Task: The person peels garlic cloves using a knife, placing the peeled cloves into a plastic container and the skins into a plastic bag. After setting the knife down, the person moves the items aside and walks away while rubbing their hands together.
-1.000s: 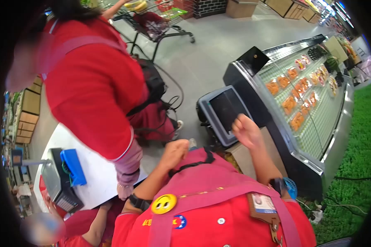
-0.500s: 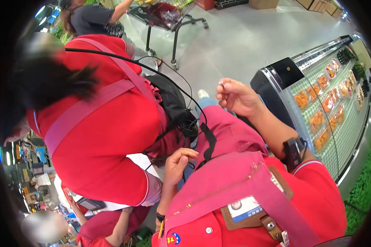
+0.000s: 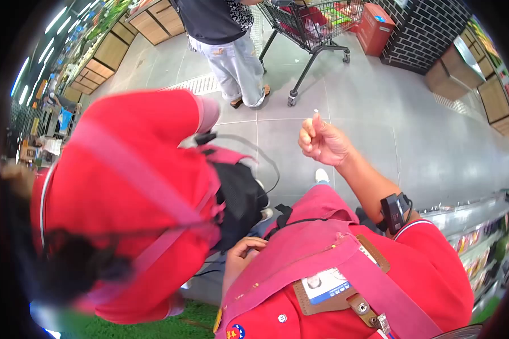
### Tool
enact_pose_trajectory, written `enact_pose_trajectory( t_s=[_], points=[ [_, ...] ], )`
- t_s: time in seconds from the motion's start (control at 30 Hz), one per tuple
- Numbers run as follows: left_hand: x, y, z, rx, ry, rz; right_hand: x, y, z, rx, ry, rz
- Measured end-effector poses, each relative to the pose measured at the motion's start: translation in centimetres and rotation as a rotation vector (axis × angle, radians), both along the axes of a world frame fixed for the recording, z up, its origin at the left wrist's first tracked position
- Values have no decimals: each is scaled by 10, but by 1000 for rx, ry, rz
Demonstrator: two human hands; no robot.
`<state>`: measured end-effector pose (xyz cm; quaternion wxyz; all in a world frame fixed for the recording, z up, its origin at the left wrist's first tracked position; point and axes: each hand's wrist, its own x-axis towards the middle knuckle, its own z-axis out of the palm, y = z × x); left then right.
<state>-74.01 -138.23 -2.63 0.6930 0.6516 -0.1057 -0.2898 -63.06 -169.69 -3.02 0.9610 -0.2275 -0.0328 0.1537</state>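
Note:
My right hand [image 3: 326, 140] is raised over the grey floor, its fingers curled and the thumb pressed to them, pinching a small whitish thing [image 3: 316, 111] too small to name. My left hand [image 3: 245, 252] lies low against the pink apron [image 3: 305, 243], with bent fingers partly hidden at its edge. Whether it holds anything does not show. A badge in a brown holder [image 3: 322, 285] hangs on my chest. A black device [image 3: 395, 213] is strapped to my right arm.
Close at the left, a co-worker in red [image 3: 136, 186] carries a black bag [image 3: 237, 198]. Ahead are another person [image 3: 226, 62], a shopping cart [image 3: 311, 34], a red box [image 3: 374, 28] and a black brick pillar [image 3: 424, 34]. A display case [image 3: 475, 237] stands at the right.
The view has swung, so the display case sits lower right and the cart and standing person show more fully. The co-worker has shifted and turned. My left hand is closer to the apron.

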Motion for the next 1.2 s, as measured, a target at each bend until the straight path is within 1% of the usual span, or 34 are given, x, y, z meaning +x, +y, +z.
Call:
enact_pose_trajectory(
  t_s=[0.03, 0.1, 0.17, 0.2, 0.23, 0.27, 0.3, 0.37, 0.43, 0.47, 0.5, 0.53, 0.6, 0.63, 0.7, 0.73, 0.8, 0.83, 0.9, 0.93, 1.0, 1.03, 1.1, 1.13, 1.17, 1.2],
  points=[
    [17, -28, 7, 2, 12, 10, 10, -22, 0, 47, -1, 28],
    [47, -75, 21, 119, 143, 74, 25, -64, 3, 26, 30, 63],
    [80, -127, 38, 76, 58, 19, 27, -104, 5, -9, -33, 71],
    [98, -151, 46, 112, -3, -76, 25, -124, 8, 6, -16, 73],
    [116, -175, 49, 145, -67, -173, 21, -143, 9, -160, 26, -51],
    [132, -193, 49, 156, -73, -187, 18, -150, 8, -331, 68, -170],
    [146, -216, 56, 174, -74, -202, 12, -163, 8, -317, 84, -166],
    [177, -271, 67, -235, 194, -184, 3, -194, 5, -655, 171, -451],
    [205, -324, 83, -607, 666, -312, -14, -233, -2, -650, 236, -487],
    [214, -347, 82, -592, 678, -348, -24, -245, -2, -701, 293, -614],
    [220, -364, 74, -677, 781, -425, -35, -253, -8, -753, 352, -748],
    [226, -387, 69, -753, 899, -494, -46, -268, -15, -744, 379, -788],
    [236, -434, 59, -718, 982, -590, -65, -294, -26, -776, 555, -936],
    [241, -458, 54, -707, 1034, -644, -71, -304, -22, -777, 584, -974],
    [247, -504, 45, -685, 1105, -721, -84, -322, -11, -893, 844, -1084],
    [248, -510, 42, -680, 1143, -762, -92, -318, -12, -902, 874, -1113],
    [252, -548, 35, -645, 1194, -836, -106, -340, -26, -805, 737, -1239],
    [256, -565, 31, -613, 1217, -878, -104, -349, -21, -814, 757, -1258],
    [263, -608, 22, -590, 1245, -946, -92, -375, -12, -946, 902, -1165],
    [269, -630, 17, -569, 1252, -995, -85, -390, -12, -953, 922, -1181],
    [277, -678, 10, -575, 1264, -1079, -72, -429, -15, -1017, 813, -1037],
    [281, -700, 6, -578, 1270, -1130, -57, -446, -11, -1026, 831, -1059],
    [287, -751, -2, -557, 1306, -1193, -25, -482, 1, -1359, 557, -1086],
    [283, -777, -6, -545, 1322, -1231, -25, -504, 0, -1368, 575, -1079],
    [280, -808, -9, -552, 1334, -1228, -22, -528, -4, -1339, 600, -1124],
    [273, -831, -9, -527, 1349, -1298, -21, -542, -8, -1298, 617, -1171]
  ],
)
